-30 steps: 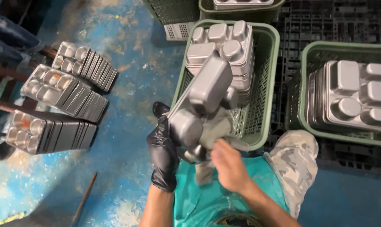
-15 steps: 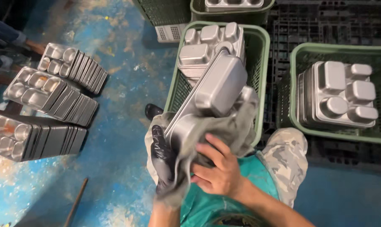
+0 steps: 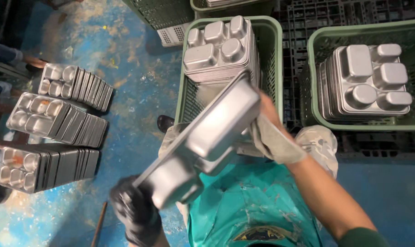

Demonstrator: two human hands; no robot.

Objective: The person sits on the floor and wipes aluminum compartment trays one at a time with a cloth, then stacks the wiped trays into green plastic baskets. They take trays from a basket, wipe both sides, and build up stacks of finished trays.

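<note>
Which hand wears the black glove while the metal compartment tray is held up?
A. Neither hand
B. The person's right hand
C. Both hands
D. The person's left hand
D. The left hand, in a black glove, grips the lower end of the metal compartment tray, while the bare right hand presses a grey cloth against the upper end.

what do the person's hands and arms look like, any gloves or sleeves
The left hand wears a black glove, blurred in this view. The right hand is bare with no glove; a greyish rag is draped across its wrist. The right forearm is bare up to a dark green sleeve edge at the frame's lower corner. The left arm is out of view, and no markings show on either hand.
</note>
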